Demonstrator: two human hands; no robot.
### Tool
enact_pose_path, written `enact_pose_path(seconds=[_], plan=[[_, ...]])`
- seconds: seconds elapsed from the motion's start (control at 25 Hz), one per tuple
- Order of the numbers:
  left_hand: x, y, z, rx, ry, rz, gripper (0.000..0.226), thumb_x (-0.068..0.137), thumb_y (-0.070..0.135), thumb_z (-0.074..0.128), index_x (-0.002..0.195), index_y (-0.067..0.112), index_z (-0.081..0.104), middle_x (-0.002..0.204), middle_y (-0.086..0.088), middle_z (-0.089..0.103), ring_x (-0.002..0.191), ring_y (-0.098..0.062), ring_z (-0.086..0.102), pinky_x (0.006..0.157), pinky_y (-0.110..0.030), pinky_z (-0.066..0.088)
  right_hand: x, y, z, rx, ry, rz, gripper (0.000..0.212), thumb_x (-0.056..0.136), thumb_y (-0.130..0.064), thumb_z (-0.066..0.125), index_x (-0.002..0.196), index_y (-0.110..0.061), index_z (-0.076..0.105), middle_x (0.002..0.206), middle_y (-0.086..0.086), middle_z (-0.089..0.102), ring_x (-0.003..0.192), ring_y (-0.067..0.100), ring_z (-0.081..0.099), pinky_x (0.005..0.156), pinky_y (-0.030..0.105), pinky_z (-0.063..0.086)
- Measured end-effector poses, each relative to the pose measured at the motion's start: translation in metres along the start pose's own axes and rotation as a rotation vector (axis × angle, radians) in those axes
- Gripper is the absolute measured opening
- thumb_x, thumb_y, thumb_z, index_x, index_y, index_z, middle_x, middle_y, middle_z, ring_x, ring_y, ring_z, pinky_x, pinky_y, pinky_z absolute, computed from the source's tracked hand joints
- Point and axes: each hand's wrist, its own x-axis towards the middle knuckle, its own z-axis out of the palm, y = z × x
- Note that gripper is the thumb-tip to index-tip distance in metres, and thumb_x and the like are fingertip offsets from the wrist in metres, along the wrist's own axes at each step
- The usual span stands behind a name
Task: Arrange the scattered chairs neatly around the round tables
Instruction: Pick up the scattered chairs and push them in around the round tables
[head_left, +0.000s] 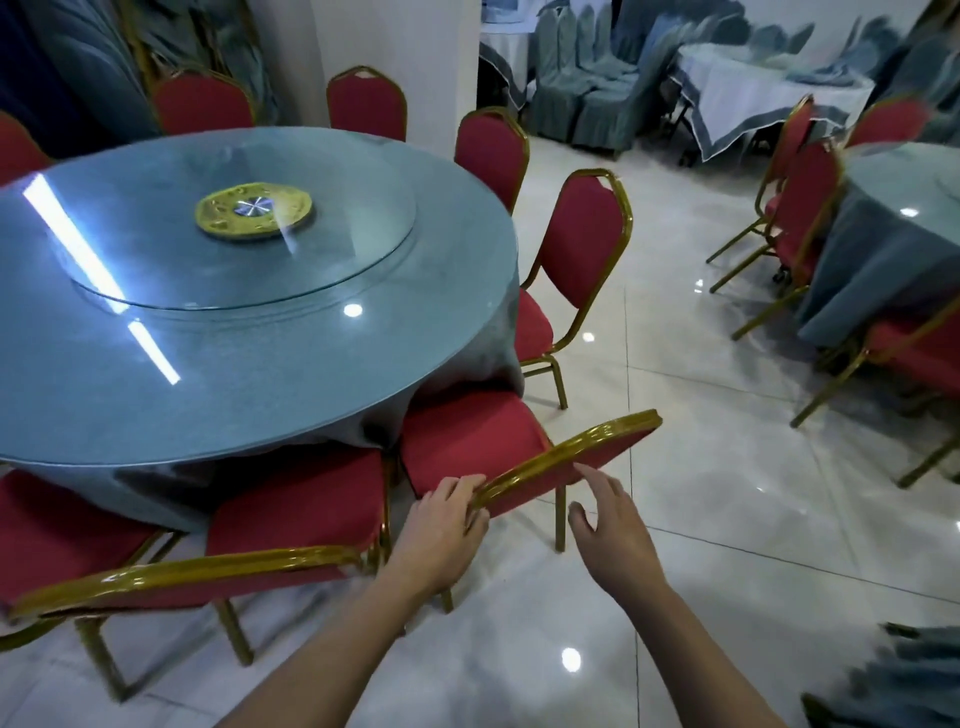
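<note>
A round table (218, 374) with a blue cloth and a glass turntable fills the left half. Several red chairs with gold frames ring it. Right in front of me stands one red chair (467, 441), its seat tucked under the table's edge. My left hand (441, 525) grips the left end of its gold back rail. My right hand (608, 514) hovers just behind the red back pad with fingers spread, holding nothing. A second red chair (296, 514) sits close on its left, and a third (576, 260) stands to the right, angled toward the table.
A second round table (904, 218) with red chairs (800, 208) stands at the right. Blue-covered chairs (582, 88) and a white-clothed table (753, 93) line the back. A white pillar (415, 52) rises behind the near table. Glossy tiled floor (701, 415) lies open between the tables.
</note>
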Motion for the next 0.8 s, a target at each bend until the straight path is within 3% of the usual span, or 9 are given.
enact_pose_path(seconds=[0.08,0.16,0.28,0.36,0.48,0.56,0.72,0.8], plan=[[0.019,0.027,0.022,-0.008,-0.104,-0.044,0.054,0.105,0.05,0.031,0.157,0.039,0.019,0.159,0.003,0.028,0.141,-0.023,0.037,0.116,-0.044,0.032,0.016,0.035,-0.024,-0.004,-0.023,-0.011,0.051,0.1,-0.028,0.055,0.147,-0.035,0.038,0.149,-0.008,0.044,0.133,0.012,0.046,0.104,0.033,0.044],[0.035,0.05,0.044,0.001,-0.148,-0.103,0.056,0.105,0.053,0.027,0.158,0.041,0.013,0.161,0.002,0.022,0.145,-0.026,0.031,0.117,-0.044,0.029,0.037,0.064,-0.044,0.0,-0.048,-0.024,0.052,0.099,-0.026,0.056,0.148,-0.033,0.038,0.148,-0.007,0.045,0.132,0.013,0.046,0.105,0.036,0.045],[0.05,0.079,0.07,0.018,0.004,-0.194,0.056,0.103,0.057,0.027,0.156,0.043,0.016,0.147,0.002,0.026,0.131,-0.026,0.04,0.109,-0.042,0.037,0.071,0.098,-0.069,0.012,-0.07,-0.082,0.054,0.098,-0.023,0.056,0.148,-0.031,0.037,0.145,-0.005,0.045,0.128,0.016,0.047,0.1,0.034,0.044],[0.063,0.089,0.078,0.034,0.138,-0.254,0.055,0.102,0.056,0.029,0.155,0.041,0.021,0.15,0.002,0.026,0.133,-0.027,0.037,0.11,-0.043,0.037,0.096,0.112,-0.08,0.016,-0.055,-0.094,0.055,0.098,-0.023,0.057,0.148,-0.03,0.037,0.145,-0.001,0.044,0.128,0.021,0.047,0.1,0.037,0.045],[0.089,0.096,0.087,0.063,0.098,-0.353,0.057,0.101,0.062,0.022,0.155,0.044,0.019,0.163,0.002,0.018,0.149,-0.027,0.021,0.121,-0.047,0.021,0.133,0.129,-0.087,-0.011,-0.064,-0.127,0.058,0.098,-0.028,0.058,0.15,-0.032,0.032,0.15,0.0,0.038,0.135,0.023,0.042,0.106,0.043,0.046],[0.106,0.097,0.088,0.075,0.055,-0.356,0.061,0.098,0.069,0.017,0.154,0.046,0.02,0.16,0.004,0.027,0.149,-0.022,0.02,0.124,-0.045,0.011,0.16,0.143,-0.089,-0.058,-0.103,-0.151,0.063,0.098,-0.031,0.058,0.153,-0.032,0.028,0.153,0.002,0.035,0.138,0.025,0.039,0.11,0.044,0.042],[0.117,0.092,0.095,0.054,0.126,-0.363,0.072,0.085,0.086,0.006,0.148,0.056,0.022,0.149,0.017,0.032,0.137,-0.014,0.032,0.113,-0.041,0.022,0.192,0.169,-0.078,-0.167,-0.308,-0.202,0.067,0.102,-0.045,0.047,0.158,-0.037,0.011,0.164,0.002,0.02,0.15,0.022,0.023,0.117,0.04,0.03],[0.122,0.103,0.106,0.092,0.161,-0.397,0.075,0.081,0.088,-0.003,0.149,0.059,0.015,0.144,0.019,0.034,0.13,-0.01,0.037,0.106,-0.039,0.027,0.197,0.178,-0.07,-0.123,-0.306,-0.248,0.065,0.103,-0.047,0.042,0.158,-0.035,0.01,0.164,0.006,0.015,0.151,0.025,0.018,0.117,0.04,0.03]])
